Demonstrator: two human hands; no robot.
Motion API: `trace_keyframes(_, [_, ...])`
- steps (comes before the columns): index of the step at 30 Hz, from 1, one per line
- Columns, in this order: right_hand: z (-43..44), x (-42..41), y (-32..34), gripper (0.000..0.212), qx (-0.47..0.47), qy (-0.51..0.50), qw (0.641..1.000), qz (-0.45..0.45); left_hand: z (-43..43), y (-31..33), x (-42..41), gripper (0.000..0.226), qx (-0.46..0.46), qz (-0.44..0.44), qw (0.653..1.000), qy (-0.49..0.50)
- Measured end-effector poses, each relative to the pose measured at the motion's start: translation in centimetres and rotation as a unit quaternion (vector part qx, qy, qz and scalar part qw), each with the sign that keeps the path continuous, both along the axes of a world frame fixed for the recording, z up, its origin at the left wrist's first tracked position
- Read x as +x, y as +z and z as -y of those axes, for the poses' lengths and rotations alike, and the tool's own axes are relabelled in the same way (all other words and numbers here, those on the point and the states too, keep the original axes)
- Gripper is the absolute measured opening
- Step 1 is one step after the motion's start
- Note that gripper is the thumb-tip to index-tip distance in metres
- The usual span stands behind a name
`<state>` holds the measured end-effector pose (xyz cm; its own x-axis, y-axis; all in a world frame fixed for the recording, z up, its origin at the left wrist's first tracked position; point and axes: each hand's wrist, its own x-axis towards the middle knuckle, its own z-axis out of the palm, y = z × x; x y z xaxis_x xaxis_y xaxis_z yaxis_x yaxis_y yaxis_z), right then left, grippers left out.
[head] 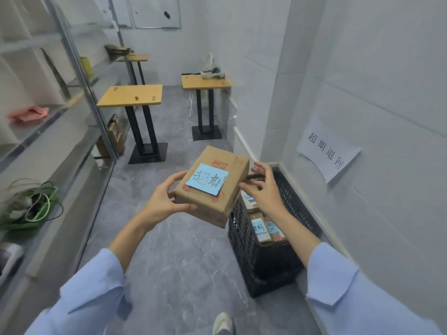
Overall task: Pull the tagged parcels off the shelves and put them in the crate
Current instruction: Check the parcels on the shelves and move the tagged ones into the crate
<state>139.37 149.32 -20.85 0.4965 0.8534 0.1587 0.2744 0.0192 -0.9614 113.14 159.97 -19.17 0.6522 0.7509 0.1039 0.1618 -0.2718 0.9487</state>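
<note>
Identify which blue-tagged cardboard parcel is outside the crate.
The parcel gripped by the left hand, up in the air; the other tagged parcels lie inside the black crate.

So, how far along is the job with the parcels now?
Done: several tagged parcels lie in the crate. In hand: the left hand grips another tagged box, the right hand open beside it, not yet in the crate. Left: putting it in; the blurred shelves show no clear tag.
</note>
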Motion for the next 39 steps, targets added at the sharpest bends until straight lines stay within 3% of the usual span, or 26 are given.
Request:
trace_keyframes(7, [-7.5, 7.4, -1.4, 0.043, -0.051, 0.014, 0.998, 0.026, -7.5, -2.8, 9.5, 0.079, -0.027, 0.027, 0.999, 0.016])
trace_keyframes(13, [-13.5, 12.1, -2.9, 0.048, -0.109, 0.050, 0.993, 0.005, -13.5, -4.7, 16.3, 0.085, -0.042, 0.023, 0.999, 0.023])
trace_keyframes(18, [-15.2, 15.9, -5.0, 0.074, -0.149, 0.059, 0.985, -0.066, -15.5, -7.2, 22.0, 0.086, -0.047, 0.011, 0.999, 0.015])
trace_keyframes(25, [-16.8, 22.6, -9.9, 0.111, -0.232, 0.098, 0.967, -0.018, -15.8, -12.8, 29.5, 0.087, -0.072, -0.004, 0.996, 0.049])
trace_keyframes(32, [-19.5, 27.6, -14.3, 0.114, -0.256, 0.112, 0.960, 0.028, -15.7, -17.8, 35.8, 0.092, -0.061, -0.036, 0.991, 0.113])
trace_keyframes(35, [-20.1, 29.7, -16.7, 0.136, -0.274, 0.099, 0.956, 0.029, -15.5, -19.6, 38.2, 0.094, -0.057, -0.052, 0.989, 0.125])
trace_keyframes(39, [-19.5, 32.3, -20.0, 0.140, -0.287, 0.108, 0.951, 0.039, -14.3, -21.7, 41.0, 0.094, -0.069, -0.068, 0.986, 0.134])
